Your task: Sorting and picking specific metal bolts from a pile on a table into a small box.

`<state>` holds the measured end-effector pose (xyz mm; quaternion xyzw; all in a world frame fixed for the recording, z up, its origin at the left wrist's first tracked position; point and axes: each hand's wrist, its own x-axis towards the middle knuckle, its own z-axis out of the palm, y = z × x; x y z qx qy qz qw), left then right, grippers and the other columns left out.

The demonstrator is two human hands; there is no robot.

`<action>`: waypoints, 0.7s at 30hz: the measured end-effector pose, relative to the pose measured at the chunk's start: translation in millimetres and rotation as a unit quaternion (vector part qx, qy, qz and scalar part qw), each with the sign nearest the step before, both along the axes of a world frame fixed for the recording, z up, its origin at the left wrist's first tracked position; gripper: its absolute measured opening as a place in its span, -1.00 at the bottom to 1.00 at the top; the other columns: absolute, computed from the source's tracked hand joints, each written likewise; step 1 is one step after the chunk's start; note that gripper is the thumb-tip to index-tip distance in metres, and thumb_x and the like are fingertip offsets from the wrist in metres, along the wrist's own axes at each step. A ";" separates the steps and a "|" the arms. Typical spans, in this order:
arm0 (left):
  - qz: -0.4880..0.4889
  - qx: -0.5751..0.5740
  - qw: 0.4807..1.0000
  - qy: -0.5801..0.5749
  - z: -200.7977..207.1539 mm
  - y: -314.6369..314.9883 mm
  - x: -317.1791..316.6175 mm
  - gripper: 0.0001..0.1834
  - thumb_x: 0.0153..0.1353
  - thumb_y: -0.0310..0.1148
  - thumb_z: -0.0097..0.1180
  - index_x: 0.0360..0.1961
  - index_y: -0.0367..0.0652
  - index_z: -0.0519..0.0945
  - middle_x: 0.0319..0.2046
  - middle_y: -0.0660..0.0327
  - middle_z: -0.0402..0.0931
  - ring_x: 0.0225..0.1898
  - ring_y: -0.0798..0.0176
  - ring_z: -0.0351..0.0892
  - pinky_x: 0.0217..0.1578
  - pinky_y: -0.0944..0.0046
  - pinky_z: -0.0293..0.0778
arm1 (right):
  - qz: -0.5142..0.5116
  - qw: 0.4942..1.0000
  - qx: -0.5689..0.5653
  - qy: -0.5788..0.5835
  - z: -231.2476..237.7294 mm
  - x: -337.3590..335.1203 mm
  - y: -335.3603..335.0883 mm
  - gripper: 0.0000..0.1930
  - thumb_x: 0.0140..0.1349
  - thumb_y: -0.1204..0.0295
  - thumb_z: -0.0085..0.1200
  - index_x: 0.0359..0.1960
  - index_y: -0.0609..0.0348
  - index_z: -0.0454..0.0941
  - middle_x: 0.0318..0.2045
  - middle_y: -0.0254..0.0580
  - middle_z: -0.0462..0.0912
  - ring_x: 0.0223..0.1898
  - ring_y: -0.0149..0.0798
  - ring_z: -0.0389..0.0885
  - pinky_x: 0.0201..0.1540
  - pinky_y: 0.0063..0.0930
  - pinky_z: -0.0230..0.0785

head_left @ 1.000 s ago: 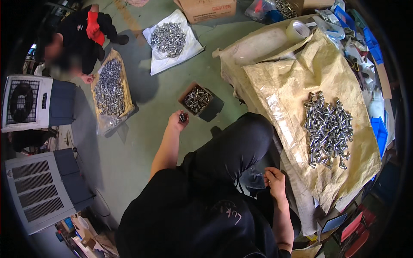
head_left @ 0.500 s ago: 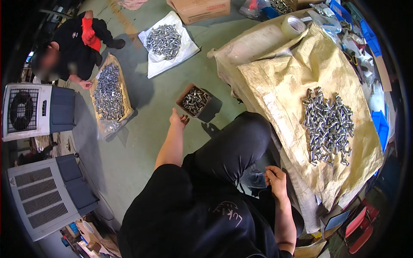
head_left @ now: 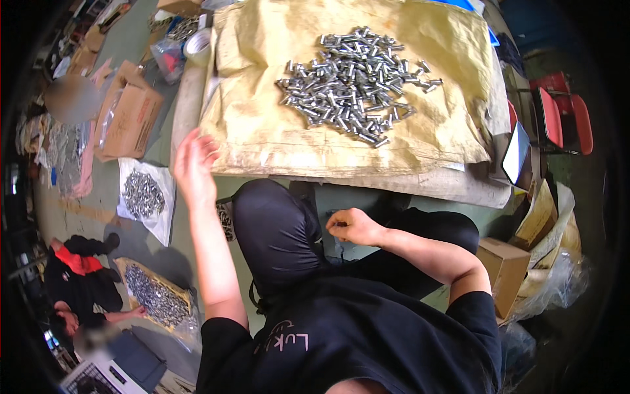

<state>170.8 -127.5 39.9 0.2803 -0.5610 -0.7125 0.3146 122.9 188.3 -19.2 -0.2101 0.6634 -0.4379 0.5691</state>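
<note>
1. Reaching up toward the near left corner of the creased tan woven sack (head_left: pixel 262 131) spread over the floor, the left hand (head_left: pixel 193 167) hangs in the air with fingers spread loose and nothing in them.
2. Well up the sack from that hand, near the sack's middle, lies the heap of short silver metal bolts (head_left: pixel 351 88), piled loose and crossing one another.
3. Below the sack's near edge, the right hand (head_left: pixel 351 226) rests by the person's raised knee in black trousers (head_left: pixel 275 230); its fingers are curled in, and it may pinch some small part, but the view is too poor to tell.
4. Risk: the heap is loose, so a sweeping grab from the side could send bolts rolling off the sack onto the green floor (head_left: pixel 341 200).
5. Risk: the sack is wrinkled and unpinned; a tug at its corner would likely shift the whole heap.
6. Risk: left of the sack stand a brown cardboard box (head_left: pixel 128 118) and a white sheet with more silver bolts (head_left: pixel 143 196), so the sorted lots could get mixed.
</note>
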 end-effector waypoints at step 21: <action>-0.390 -0.607 0.684 -0.109 -61.5 155.5 -135.3 -0.58 0.09 -0.28 0.11 0.03 0.02 0.47 0.18 0.10 0.22 0.29 -0.06 0.00 0.22 0.02 0.05 | 0.000 0.998 -0.028 0.061 1.6 6.6 22.4 -0.78 0.04 0.38 0.02 -0.32 0.24 0.54 -0.47 -0.03 0.60 -0.38 -0.08 0.58 -0.25 -0.32 0.40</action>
